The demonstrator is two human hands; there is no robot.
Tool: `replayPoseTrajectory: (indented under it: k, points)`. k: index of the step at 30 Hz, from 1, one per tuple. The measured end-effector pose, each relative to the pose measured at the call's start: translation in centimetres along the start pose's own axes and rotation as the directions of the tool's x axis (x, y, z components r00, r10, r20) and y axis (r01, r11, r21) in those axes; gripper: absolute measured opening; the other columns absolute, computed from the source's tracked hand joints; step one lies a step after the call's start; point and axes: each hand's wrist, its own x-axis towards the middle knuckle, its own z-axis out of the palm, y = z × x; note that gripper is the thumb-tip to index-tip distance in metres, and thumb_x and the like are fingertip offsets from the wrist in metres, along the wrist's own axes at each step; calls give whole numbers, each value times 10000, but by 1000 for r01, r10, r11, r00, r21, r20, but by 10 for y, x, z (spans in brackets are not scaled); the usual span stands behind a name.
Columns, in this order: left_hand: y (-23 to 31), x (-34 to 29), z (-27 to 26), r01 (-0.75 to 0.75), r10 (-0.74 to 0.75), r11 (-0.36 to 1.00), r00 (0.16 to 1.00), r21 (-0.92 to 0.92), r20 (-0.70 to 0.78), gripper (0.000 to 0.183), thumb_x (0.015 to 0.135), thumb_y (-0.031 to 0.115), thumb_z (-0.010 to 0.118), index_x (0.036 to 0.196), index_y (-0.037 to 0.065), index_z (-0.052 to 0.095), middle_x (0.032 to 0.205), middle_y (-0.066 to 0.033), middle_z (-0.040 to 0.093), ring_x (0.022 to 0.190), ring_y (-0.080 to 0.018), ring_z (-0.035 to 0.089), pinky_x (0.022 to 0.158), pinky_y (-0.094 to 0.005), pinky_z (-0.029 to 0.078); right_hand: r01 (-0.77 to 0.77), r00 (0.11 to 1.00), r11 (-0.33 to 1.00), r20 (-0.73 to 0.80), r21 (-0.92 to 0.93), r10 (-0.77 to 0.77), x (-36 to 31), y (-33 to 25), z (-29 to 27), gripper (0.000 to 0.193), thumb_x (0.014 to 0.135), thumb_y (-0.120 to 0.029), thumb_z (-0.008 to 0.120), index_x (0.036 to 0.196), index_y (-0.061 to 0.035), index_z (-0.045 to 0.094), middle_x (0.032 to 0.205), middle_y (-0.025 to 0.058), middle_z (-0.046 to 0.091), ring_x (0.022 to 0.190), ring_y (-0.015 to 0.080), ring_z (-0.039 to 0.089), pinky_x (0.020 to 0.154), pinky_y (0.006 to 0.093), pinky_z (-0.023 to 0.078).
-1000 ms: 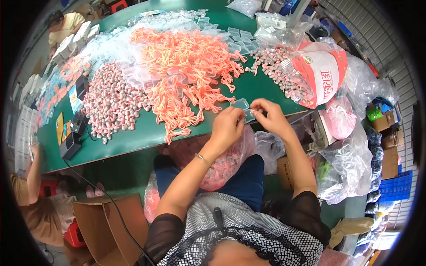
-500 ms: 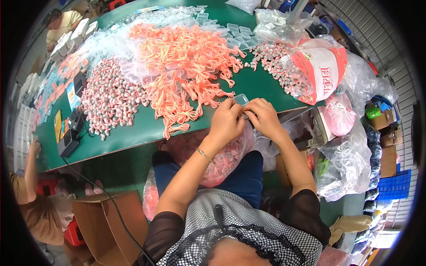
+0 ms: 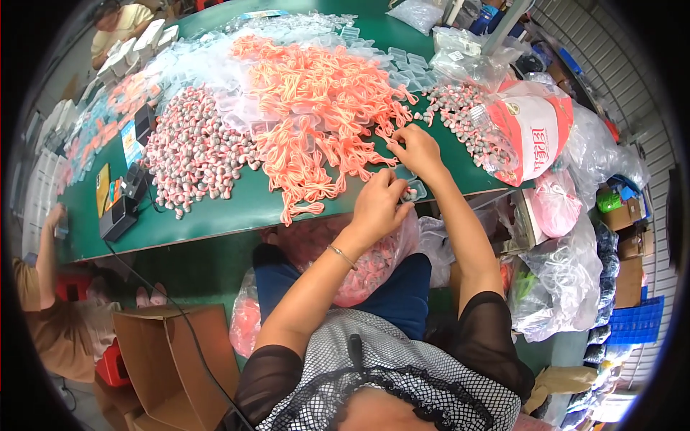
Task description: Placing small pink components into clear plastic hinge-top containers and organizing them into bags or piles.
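My left hand (image 3: 377, 206) is closed around a small clear plastic box (image 3: 417, 188) at the table's front edge. Inside the box, partly hidden by my fingers, sit small pink-and-grey pieces like earplugs. Farther out, my right hand (image 3: 419, 154) is at the right side of a heap of looped orange cords (image 3: 316, 93). Its thumb and forefinger pinch the end of an orange cord bundle (image 3: 386, 136).
Piles of pink-and-grey plugs (image 3: 198, 147) lie left of the cords and spill from a red-and-white bag (image 3: 528, 133) at right. Clear cases (image 3: 410, 68) lie behind. A black device (image 3: 118, 219) stands left; a carton (image 3: 172, 359) is below. Another person's hand (image 3: 56, 215) shows far left.
My hands were together at the small box; now the right hand has moved out to the orange cords. My left hand keeps the box near the edge. The view has shifted slightly.
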Motion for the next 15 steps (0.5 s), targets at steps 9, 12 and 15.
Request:
replayPoseTrajectory:
  k: [9, 12, 15]
  points:
    - [-3, -1, -3, -11, 11, 1000, 1000, 7, -19, 353, 697, 148, 787, 998, 25, 649, 937, -114, 550, 864, -302, 589, 752, -401, 494, -299, 954, 784, 175, 543, 243, -21, 13, -28, 106, 852, -80, 711, 876, 10, 660, 773, 28, 675, 705, 62, 617, 625, 231, 496]
    - [-4, 0, -2, 20, -20, 1000, 1000, -19, 1, 362, 693, 153, 792, 1002, 25, 653, 935, -109, 559, 860, -297, 594, 751, -399, 497, -260, 966, 721, 186, 643, 181, -43, 17, -42, 49, 889, -35, 665, 891, 10, 647, 813, 0, 652, 722, 60, 589, 638, 212, 465]
    - [-4, 1, -3, 32, -32, 999, 999, -27, -1, 366, 691, 146, 794, 1009, 28, 655, 940, -101, 566, 856, -290, 599, 745, -396, 499, -225, 974, 723, 166, 653, 153, -62, 9, -56, 54, 879, -13, 667, 926, 13, 662, 836, 18, 669, 751, 71, 610, 672, 227, 486]
